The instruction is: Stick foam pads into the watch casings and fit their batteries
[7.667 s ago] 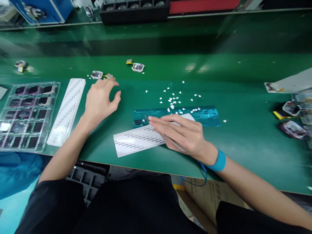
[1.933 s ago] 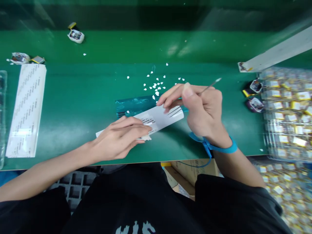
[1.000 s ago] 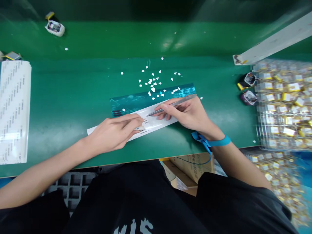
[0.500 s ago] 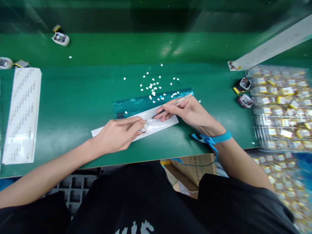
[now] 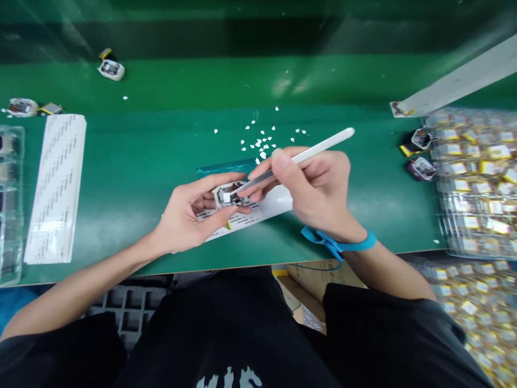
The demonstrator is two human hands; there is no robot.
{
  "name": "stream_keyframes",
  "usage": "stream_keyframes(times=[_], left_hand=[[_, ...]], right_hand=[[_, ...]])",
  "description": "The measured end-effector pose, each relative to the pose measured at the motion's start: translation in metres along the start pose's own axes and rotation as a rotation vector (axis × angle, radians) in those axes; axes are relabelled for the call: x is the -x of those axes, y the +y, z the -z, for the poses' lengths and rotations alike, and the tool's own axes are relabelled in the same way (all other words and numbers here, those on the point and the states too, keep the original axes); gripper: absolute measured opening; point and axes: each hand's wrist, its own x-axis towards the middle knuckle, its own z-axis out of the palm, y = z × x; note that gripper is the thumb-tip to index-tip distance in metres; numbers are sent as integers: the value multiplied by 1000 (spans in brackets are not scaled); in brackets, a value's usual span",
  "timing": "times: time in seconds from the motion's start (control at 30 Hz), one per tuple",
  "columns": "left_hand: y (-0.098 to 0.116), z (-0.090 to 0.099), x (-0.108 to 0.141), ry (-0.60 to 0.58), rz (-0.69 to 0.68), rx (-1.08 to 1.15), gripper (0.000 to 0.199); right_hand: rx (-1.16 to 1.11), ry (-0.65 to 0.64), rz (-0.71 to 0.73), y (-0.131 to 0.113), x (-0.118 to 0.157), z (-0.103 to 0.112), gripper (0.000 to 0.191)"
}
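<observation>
Between the fingers and thumb of my left hand [image 5: 189, 213] is a small white-rimmed electronic device [image 5: 226, 197], its casing uncovered and circuitry facing up. My right hand [image 5: 315, 186] grips a pair of tweezers [image 5: 323, 146], held like a pen. The tips of the tweezers reach into the device near a white square part. Beneath both hands lies a printed white sticker sheet [image 5: 271, 206]. Behind it shows part of a teal film strip [image 5: 218, 168]. Small white paper bits [image 5: 260, 144] are scattered on the green bench beyond my hands.
A stack of printed white sheets [image 5: 56, 188] and a clear tray [image 5: 11, 215] stand at the left. Opened devices [image 5: 111, 69] lie at the back left, others [image 5: 421, 168] at the right. Clear trays of yellow-edged parts [image 5: 476, 183] pile up beyond them, under a white post [image 5: 456, 75].
My left hand has turned and lifted, showing the device in its fingers. My right hand has brought the tweezers from the sticker sheet up to the device. The view has shifted slightly left.
</observation>
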Motion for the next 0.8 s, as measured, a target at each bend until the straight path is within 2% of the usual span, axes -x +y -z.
stream_keyframes(times=[0.1,0.3,0.53,0.8], left_hand=[[-3,-1,2,4,22,35,44],[-4,-1,3,0,46,50,43],[-1,-1,4,22,74,39,45],[2,-1,5,11,86,83,44]], right_hand=[[5,-57,-8,9,1,-5,40],[36,-35,32,14,1,-5,38],[65,84,29,11,6,-9,31],[44,122,31,13,11,-12,30]])
